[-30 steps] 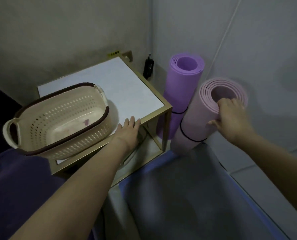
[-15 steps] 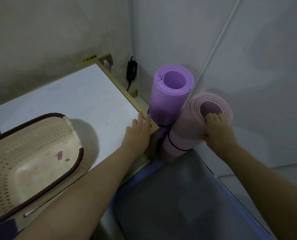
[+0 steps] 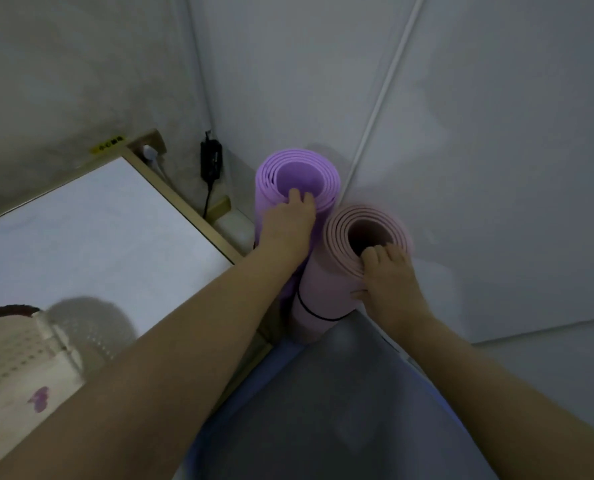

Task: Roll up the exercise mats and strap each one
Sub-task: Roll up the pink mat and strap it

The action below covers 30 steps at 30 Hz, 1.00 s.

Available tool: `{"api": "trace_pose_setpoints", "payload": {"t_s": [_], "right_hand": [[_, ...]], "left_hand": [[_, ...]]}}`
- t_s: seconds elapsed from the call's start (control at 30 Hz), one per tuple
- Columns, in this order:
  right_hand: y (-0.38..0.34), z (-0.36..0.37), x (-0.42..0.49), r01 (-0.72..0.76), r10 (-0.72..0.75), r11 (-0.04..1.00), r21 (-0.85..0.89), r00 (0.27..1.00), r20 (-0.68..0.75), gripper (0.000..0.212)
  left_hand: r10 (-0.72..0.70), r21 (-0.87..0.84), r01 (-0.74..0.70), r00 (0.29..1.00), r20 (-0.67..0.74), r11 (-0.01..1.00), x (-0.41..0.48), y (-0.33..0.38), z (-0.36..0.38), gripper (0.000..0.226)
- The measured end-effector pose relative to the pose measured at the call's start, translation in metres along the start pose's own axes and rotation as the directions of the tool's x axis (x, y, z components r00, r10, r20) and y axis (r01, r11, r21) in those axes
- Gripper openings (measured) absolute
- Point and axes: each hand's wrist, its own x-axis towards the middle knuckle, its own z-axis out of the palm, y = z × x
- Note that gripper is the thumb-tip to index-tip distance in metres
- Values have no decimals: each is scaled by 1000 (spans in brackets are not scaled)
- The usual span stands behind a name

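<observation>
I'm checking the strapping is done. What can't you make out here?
- Any strap on the purple mat: head view, the left hand and forearm cover that stretch.
- The pink mat has a strap, but only its front arc shows; the roll hides the rest.
- Both mats' bases: behind the grey sheet.
- The basket: cut off by the left edge.
- The yellow label: print too small.

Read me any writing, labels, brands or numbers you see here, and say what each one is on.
Yellow sticker at the table's far corner: dark marks, too small and blurred to read.
No other writing shows anywhere in view.
</observation>
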Motion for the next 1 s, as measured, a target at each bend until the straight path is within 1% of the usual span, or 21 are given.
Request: {"api": "trace_pose_setpoints", "payload": {"t_s": [0.03,0.07,0.1,0.23,0.3,0.43,0.53,0.67,0.73,0.83,0.93,1.0], "right_hand": [[0,-2,2,1,-1,1000,3,1000,6,68],[-1,-3,3,3,-3,1000,10,1000,13,68],[-2,-5,6,6,-6,1000,15,1000,16,68],[-9,-4,19,16,-17,1000,9,999,32,70],[-11,-5,28,24,-25,999,27,999,40,69],[-12,-6,45,49,-51,998,30,997,53,67],[-12,-3,56,52,-55,997,54,997,55,65],[-13,2,73,61,-67,994,88,995,70,63],[-13,5,83,52,-60,996,75,991,115,62],[-12,6,95,6,-17,998,62,985,171,57],[-16,7,97,-2,-7,999,44,978,210,57],[-25,9,96,9,-19,999,45,975,222,59]], "left_hand": [[-11,19,11,1000,9,1000,2,0,-3,44],[-15,31,14,1000,10,999,3,-2,-5,37],[-15,33,15,1000,-2,999,6,-9,-6,35],[-37,12,38,998,-51,999,16,-53,-9,36],[-88,5,88,994,-73,996,19,-74,-10,36],[-225,-74,218,968,-111,973,26,-116,-10,34],[-248,-87,238,960,-132,967,32,-139,-12,39],[-216,-35,213,963,-162,976,45,-159,-11,45],[-212,-26,211,969,-126,977,52,-169,-9,53],[-230,-83,226,972,-47,971,60,-187,-5,63],[-186,-151,183,983,-6,972,66,-202,-3,72],[-159,-159,159,987,13,974,59,-202,-1,79]]}}
